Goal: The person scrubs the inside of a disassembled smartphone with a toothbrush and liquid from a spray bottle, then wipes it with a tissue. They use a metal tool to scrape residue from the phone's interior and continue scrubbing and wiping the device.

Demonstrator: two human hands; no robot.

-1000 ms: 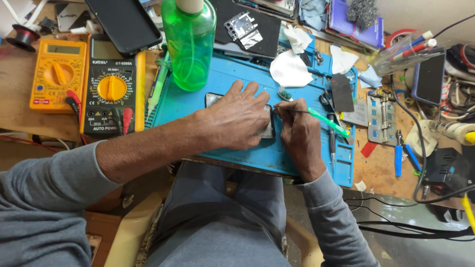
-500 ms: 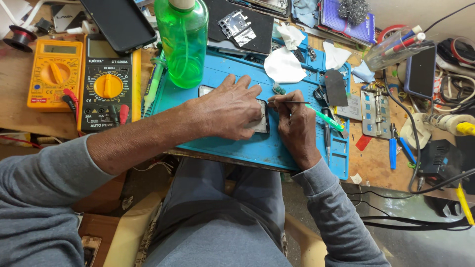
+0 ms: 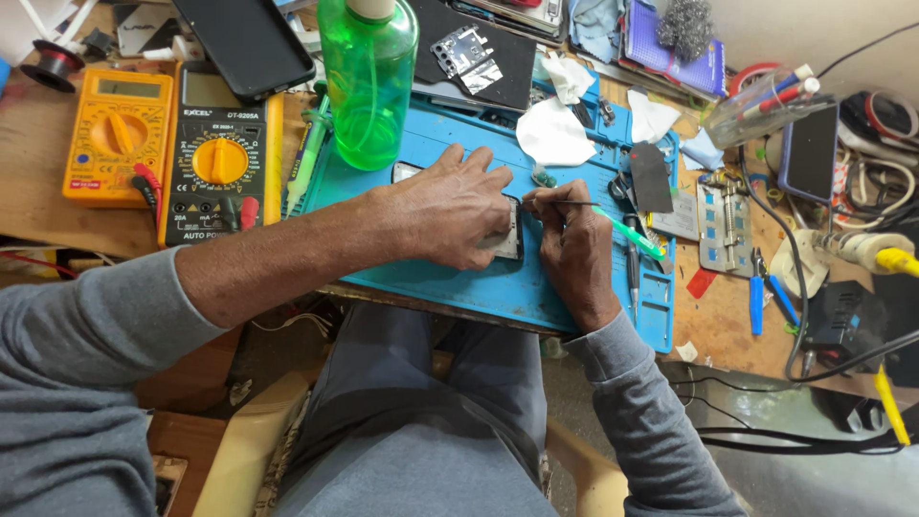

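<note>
— Starting wide: the blue work mat (image 3: pixel 450 278) lay across the cluttered wooden bench (image 3: pixel 48 206), with both hands meeting near its middle.

— And round the edges?

— The green plastic bottle (image 3: pixel 368 81) stood upright at the mat's far left corner. A black multimeter (image 3: pixel 214 158) and an orange multimeter (image 3: pixel 117 139) sat side by side, left of the mat. A dark phone (image 3: pixel 245 43) lay face-down beyond them, overlapping the black meter's top.

— The hands, then.

— The left hand (image 3: pixel 450 213) was pressed flat, fingers spread, over a small phone-like device (image 3: pixel 507 235) lying on the mat. Only its right edge and a corner at the far side showed, so I couldn't say exactly what it was. The palm pinned it down rather than closing around it.

— And the other?

— The right hand (image 3: pixel 572 244) sat just beside the device, thumb and fingers pinched shut on a thin green-handled tool (image 3: pixel 613 222). Its metal tip pointed left and met the device's upper edge by the left fingertips.

— Anything small nearby?

— A white crumpled tissue (image 3: pixel 553 134) lay on the mat beyond the hands, and blue-handled pliers (image 3: pixel 766 292) rested on the bench, well off to the right.
</note>
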